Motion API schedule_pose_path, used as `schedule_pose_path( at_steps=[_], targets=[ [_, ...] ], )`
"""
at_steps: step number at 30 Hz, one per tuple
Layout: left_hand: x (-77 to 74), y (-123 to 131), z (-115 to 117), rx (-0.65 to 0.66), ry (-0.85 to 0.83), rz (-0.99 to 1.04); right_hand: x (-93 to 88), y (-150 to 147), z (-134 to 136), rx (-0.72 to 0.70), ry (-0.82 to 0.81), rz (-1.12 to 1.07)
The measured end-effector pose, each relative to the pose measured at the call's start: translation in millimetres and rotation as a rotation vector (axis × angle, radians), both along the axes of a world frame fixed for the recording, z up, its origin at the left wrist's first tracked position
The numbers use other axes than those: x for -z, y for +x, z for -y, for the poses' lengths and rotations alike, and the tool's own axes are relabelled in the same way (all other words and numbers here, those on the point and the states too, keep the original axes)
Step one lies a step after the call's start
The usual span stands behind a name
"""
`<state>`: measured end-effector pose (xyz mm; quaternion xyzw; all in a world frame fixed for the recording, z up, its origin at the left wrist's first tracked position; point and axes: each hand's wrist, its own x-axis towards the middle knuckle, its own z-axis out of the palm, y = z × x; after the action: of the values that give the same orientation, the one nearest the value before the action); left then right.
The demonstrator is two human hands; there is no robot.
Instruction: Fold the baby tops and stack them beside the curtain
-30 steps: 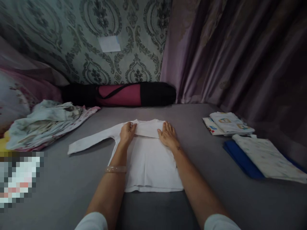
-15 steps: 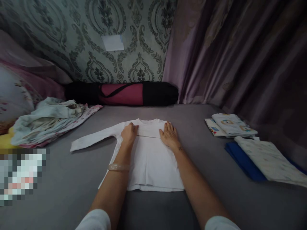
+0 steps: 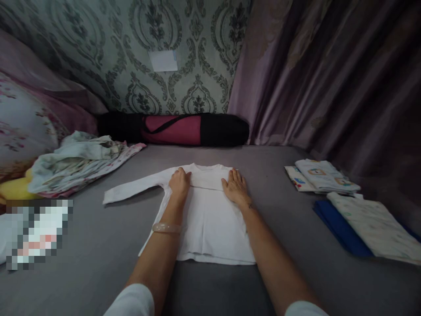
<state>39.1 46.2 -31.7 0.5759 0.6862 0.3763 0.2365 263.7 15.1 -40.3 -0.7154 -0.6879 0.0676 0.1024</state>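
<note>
A small white long-sleeved shirt (image 3: pixel 210 224) lies flat in front of me, its collar at the far end. One sleeve (image 3: pixel 134 186) stretches out to the left, while a folded band of white cloth crosses the chest between my hands. My left hand (image 3: pixel 179 183) is at the left shoulder, fingers curled down on the cloth and thumb pointing right; its fingertips are hidden. Flat on the right shoulder edge rests my right hand (image 3: pixel 235 186), with fingers stretched out. My right forearm covers part of the shirt's right side.
The shirt lies on a grey sheet (image 3: pixel 256 158). A heap of clothes (image 3: pixel 79 158) is at left, near a yellow item (image 3: pixel 16 188). At right are folded printed clothes (image 3: pixel 324 175) and a pale folded garment (image 3: pixel 375 224) over blue cloth (image 3: pixel 342 228). A black-and-red bag (image 3: pixel 174 129) lies along the wall.
The whole scene has shifted slightly to the right in view. Both hands keep their places on the shirt, which looks the same.
</note>
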Motion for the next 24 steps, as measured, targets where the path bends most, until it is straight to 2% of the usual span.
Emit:
schedule_pose_path(
  at_steps=[2, 5, 7, 9, 13, 16, 21, 24],
  targets=[
    [-11.0, 6.7, 2.6, 0.014, 0.070, -0.073, -6.0, -2.3, 1.7, -0.002, 0.035, -0.004],
    [-22.9, 25.1, 5.1, 0.192, 0.120, -0.120, -18.3, -11.0, 5.2, -0.100, 0.104, -0.009],
    [-23.1, 39.2, 7.3, 0.369, 0.132, -0.187, -24.6, -19.2, 8.4, -0.218, 0.097, -0.023],
    [-16.8, 49.6, 10.4, 0.484, 0.102, -0.278, -26.4, -26.7, 11.9, -0.309, 0.043, -0.034],
    [3.2, 51.0, 14.6, 0.500, -0.010, -0.359, -18.2, -33.7, 15.9, -0.364, -0.048, -0.031],
    [11.9, 44.1, 13.7, 0.514, -0.042, -0.362, -11.2, -33.2, 14.7, -0.370, -0.051, -0.018],
    [9.3, 42.1, 12.6, 0.533, -0.070, -0.495, -9.5, -30.9, 11.0, -0.371, -0.052, -0.022],
    [4.1, 43.5, 14.1, 0.445, -0.094, -0.628, -10.8, -26.7, 9.1, -0.282, 0.034, -0.023]
  ],
)
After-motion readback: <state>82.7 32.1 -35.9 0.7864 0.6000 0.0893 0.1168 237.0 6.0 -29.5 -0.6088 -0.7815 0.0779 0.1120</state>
